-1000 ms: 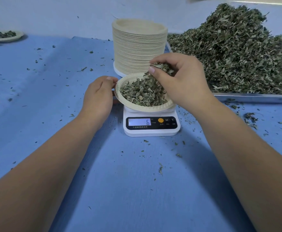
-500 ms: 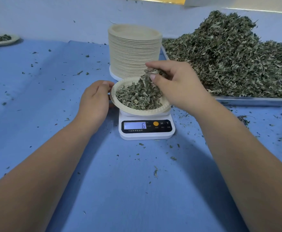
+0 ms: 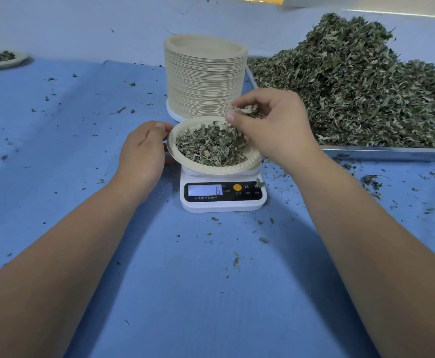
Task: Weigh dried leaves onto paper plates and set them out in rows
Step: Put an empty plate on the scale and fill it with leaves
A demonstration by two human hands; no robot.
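A paper plate [image 3: 250, 165] heaped with dried leaves [image 3: 211, 146] sits on a small white scale [image 3: 223, 196] whose display reads 6. My left hand [image 3: 142, 151] holds the plate's left rim with curled fingers. Over the plate's right side, my right hand [image 3: 270, 127] pinches a small tuft of dried leaves [image 3: 247, 109] between thumb and fingers. Behind the scale rises a tall stack of paper plates [image 3: 204, 78]. A big pile of dried leaves [image 3: 361, 89] fills a metal tray [image 3: 387, 153] to the right.
One filled plate [image 3: 0, 59] lies at the far left on the blue cloth [image 3: 69, 140]. Leaf crumbs are scattered over the cloth around the scale and beside the tray's front edge.
My right hand has lifted slightly above the plate with a smaller tuft of leaves. The left hand stays on the rim and the scale still reads 6.
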